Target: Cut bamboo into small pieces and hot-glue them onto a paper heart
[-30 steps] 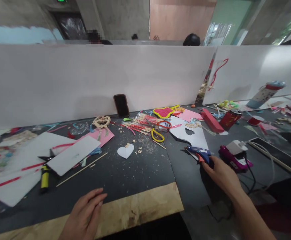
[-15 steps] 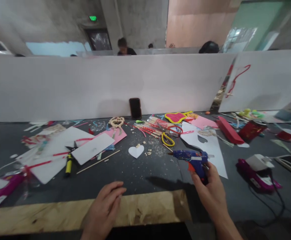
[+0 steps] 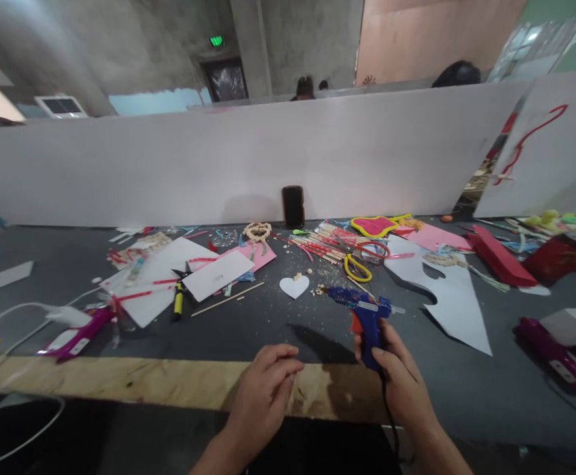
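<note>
And the right hand (image 3: 397,373) grips the glue gun (image 3: 367,309), seemingly readied, left hand (image 3: 266,384) empty, fingers half-curled; the heart (image 3: 294,288) likely calls for steady aim!

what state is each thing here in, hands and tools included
blue plastic glue gun with orange trigger: held raised, nozzle toward the left
right hand: closed around its grip
left hand: empty, fingers loosely bent
white paper heart: lying flat
black rectangular phone: propped upright, face dark
yellow-handled black pliers: lying down, open
white paper sheet: cut into
purple power strip at right: white adapter on it
green wall sign: lit
</note>
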Available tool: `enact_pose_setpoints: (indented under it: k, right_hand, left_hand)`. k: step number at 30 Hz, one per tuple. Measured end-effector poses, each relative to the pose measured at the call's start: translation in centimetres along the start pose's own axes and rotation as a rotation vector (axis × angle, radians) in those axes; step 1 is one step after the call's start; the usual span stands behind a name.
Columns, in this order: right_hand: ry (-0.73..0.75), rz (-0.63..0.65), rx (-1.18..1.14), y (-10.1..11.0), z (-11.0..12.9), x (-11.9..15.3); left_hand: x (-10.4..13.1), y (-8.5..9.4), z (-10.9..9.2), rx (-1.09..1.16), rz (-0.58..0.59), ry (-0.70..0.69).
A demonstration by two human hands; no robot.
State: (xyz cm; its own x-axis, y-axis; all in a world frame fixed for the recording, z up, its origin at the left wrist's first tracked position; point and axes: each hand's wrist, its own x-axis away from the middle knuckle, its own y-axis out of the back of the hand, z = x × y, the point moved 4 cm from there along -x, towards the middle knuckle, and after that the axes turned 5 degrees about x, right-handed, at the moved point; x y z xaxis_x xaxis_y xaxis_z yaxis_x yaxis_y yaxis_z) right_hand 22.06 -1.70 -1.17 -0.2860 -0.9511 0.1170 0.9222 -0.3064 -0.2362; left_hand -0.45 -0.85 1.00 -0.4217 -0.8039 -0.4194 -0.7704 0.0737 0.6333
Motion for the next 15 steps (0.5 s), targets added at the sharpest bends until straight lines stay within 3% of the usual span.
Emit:
enact_pose_setpoints:
  k: [2, 7, 15]
  right_hand:
    - [-0.01, 0.038, -0.015, 0.2, -0.4, 0.4]
    - [0.112, 0.166, 0.203, -0.2, -0.1, 1.6]
    - [0.188, 0.2, 0.307, -0.4, -1.4, 3.2]
  left_hand:
    - [0.6, -0.3, 0.2, 0.012, 0.005, 0.014]
    - [1.8, -0.7, 0.3, 0.035, 0.003, 0.033]
    - [2.1, -0.9, -0.4, 0.015, 0.003, -0.01]
